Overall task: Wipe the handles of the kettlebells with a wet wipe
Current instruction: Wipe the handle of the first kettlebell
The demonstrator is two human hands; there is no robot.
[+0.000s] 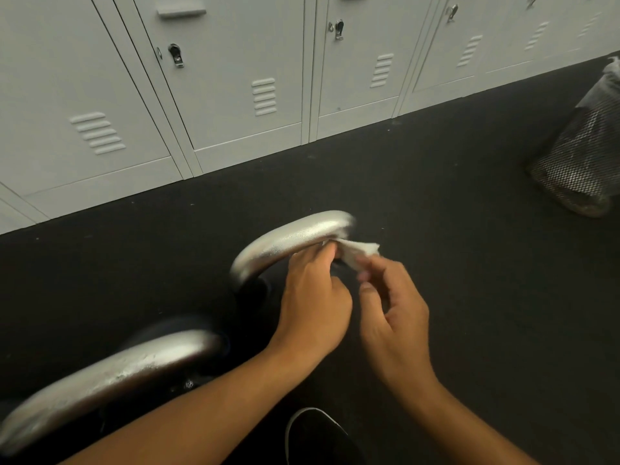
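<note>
On dark floor (436,196) before a row of grey lockers (235,78), two kettlebells stand side by side. Far kettlebell's silver handle (292,239) arches upward; its black body below is mostly hidden by the hands. Near kettlebell's handle (110,374) lies lower left, surface mottled, body in shadow.

Left hand (313,297) is at the far handle's right end, fingers curled, fingertips pinching one end of a white wipe (360,251) against or just under the metal; exact contact cannot be told. Right hand (392,310) is just beside it, fingers bent, thumb and forefinger pinching the wipe's other end; fingertips blurred. Wipe is stretched between both hands, just right of the handle's bend.

Mesh bin (583,156) with a liner stands at far right, well apart from the kettlebells. Black shoe (318,437) with white edging shows at bottom centre, between the forearms.
</note>
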